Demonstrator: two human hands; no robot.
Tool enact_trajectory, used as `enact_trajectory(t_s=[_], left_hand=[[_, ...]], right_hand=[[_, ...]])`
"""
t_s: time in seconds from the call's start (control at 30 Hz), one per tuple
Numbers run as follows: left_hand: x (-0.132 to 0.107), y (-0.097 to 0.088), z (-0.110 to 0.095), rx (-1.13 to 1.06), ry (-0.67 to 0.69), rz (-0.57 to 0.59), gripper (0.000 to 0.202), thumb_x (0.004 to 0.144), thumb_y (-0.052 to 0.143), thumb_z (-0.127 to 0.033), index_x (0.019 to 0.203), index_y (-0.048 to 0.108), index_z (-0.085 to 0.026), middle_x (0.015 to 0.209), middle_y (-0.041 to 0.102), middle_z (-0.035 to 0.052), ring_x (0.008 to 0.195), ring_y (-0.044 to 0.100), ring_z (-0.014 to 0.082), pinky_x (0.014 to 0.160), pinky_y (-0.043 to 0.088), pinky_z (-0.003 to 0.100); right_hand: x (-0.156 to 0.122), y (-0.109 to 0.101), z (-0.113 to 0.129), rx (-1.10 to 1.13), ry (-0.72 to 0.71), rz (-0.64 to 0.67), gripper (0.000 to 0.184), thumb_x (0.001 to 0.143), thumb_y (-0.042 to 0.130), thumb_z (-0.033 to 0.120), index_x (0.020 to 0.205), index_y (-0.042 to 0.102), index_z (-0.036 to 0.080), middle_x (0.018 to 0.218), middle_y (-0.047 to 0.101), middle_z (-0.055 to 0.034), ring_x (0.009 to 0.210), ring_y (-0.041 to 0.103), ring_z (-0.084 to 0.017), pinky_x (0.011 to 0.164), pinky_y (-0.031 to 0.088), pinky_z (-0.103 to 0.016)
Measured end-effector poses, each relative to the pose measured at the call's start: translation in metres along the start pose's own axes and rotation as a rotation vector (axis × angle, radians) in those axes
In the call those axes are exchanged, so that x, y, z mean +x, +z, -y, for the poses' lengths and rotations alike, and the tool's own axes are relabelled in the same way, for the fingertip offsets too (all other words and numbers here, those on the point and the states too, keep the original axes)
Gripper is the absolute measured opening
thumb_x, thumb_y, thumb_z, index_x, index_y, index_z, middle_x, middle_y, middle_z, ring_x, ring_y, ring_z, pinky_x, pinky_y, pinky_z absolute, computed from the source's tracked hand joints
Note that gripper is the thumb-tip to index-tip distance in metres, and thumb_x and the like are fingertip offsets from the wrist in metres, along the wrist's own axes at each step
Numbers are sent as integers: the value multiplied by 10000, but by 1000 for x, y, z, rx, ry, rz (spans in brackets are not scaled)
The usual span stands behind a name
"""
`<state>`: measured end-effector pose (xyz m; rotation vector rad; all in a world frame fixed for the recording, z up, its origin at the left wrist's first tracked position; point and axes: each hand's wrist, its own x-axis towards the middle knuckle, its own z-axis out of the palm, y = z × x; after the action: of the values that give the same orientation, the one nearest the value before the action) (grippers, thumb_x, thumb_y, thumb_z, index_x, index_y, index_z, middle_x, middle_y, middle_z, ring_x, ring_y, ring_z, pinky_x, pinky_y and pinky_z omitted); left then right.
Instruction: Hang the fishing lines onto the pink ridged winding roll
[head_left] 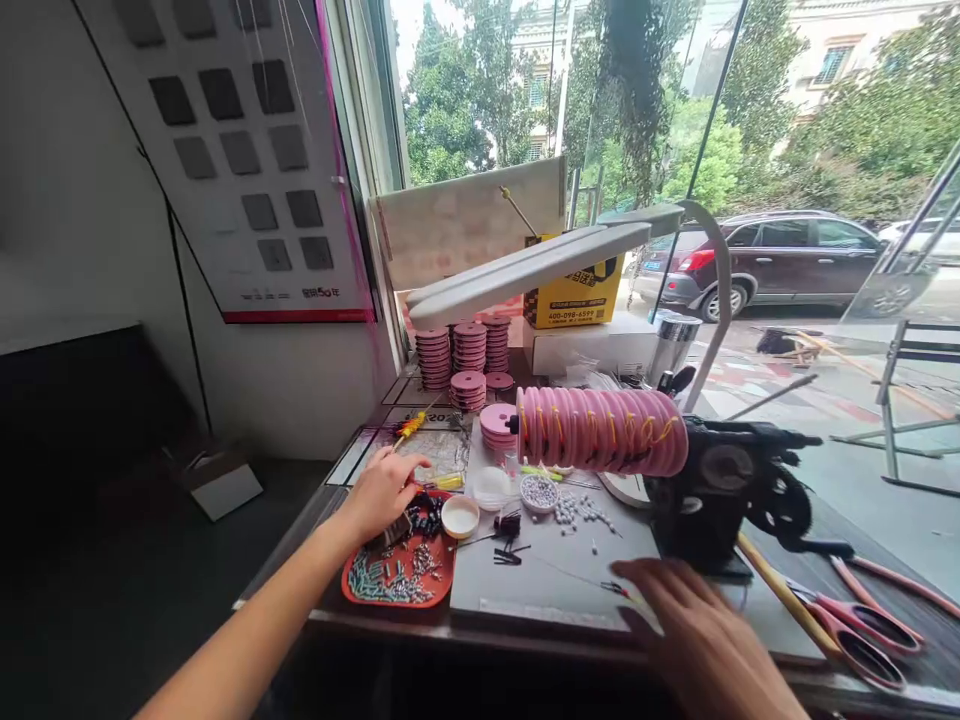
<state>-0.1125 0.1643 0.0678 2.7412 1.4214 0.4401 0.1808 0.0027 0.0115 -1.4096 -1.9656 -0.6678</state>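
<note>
My left hand (384,490) hangs over the back of a red tray (346,592), its index finger and thumb apart; the other fingertips are partly hidden. In the tray lie small silver metal pieces and greenish tube-like bits (371,578), with dark beads (427,515) towards the back. My right hand (697,620), smeared by motion, is low over the grey board (525,595) with its fingers stretched to the left. Between its thumb and fingers shows a thin line with a small red-and-black piece (615,588); whether they touch is unclear. A black bundle (508,523) lies mid-board.
A hand-cranked winder (720,490) carries pink foam spools (600,430) wound with line. White beads (538,492) fill a dish and spill beside it, near a round lid (460,517). Red-handled scissors (862,625) lie right. Pink spools (470,350) stand stacked behind; a lamp (540,270) overhangs.
</note>
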Motion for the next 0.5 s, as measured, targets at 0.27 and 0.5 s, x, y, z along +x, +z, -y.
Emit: enact_trajectory(t_s=[0.27, 0.5], left_hand=[[-22, 1, -38, -52, -86, -153, 585, 626, 375, 46, 1168, 498, -135, 1172, 579, 126, 1106, 500, 245, 973, 347, 444], [-39, 45, -168, -424, 362, -398, 371, 705, 442, -22, 994, 569, -218, 925, 644, 43, 861, 584, 178, 775, 482, 279]], right_hand=[[-33, 7, -38, -126, -309, -177, 287, 913, 333, 283, 865, 605, 204, 747, 695, 1, 651, 654, -133, 597, 483, -236], [-63, 21, -56, 101, -206, -121, 196, 878, 475, 335, 902, 628, 213, 869, 696, -14, 792, 653, -155, 700, 496, -256]])
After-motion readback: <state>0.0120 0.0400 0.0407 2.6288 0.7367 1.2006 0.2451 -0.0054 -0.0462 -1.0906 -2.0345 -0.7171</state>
